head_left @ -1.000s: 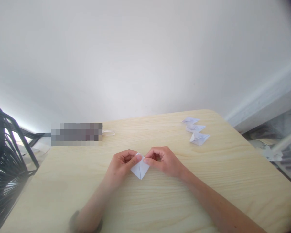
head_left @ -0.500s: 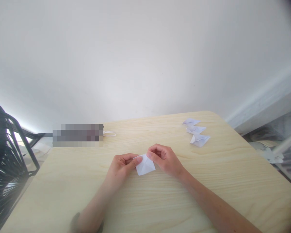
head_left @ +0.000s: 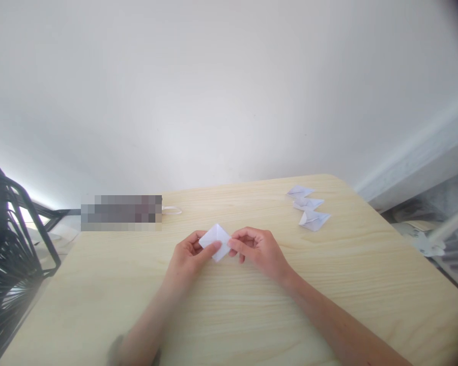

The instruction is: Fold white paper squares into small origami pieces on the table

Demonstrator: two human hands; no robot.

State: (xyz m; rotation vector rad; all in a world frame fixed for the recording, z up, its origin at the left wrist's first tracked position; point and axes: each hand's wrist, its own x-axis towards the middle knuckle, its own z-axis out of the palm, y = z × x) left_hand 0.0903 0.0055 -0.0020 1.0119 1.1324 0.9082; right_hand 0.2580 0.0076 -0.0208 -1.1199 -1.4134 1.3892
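Observation:
A small folded white paper [head_left: 218,235] is held over the table, turned so that it looks like a diamond with a crease running down from its top corner. My left hand [head_left: 193,254] grips its left side, thumb across the front and fingers behind. At the right corner, the thumb and forefinger of my right hand [head_left: 257,249] pinch the paper, the other fingers curled below. Three folded white paper pieces, the nearest one [head_left: 315,220] among them, lie in a row farther back to the right.
The light wood table [head_left: 229,315] meets a white wall [head_left: 229,91] at the back. A blurred-out object [head_left: 118,213] with a white loop [head_left: 172,209] lies at the back left. A dark woven chair [head_left: 7,254] stands along the left edge.
The paper has turned from a roughly square-on position to a diamond and shifted slightly left and up. My right fingers have moved from its top corner to its right corner.

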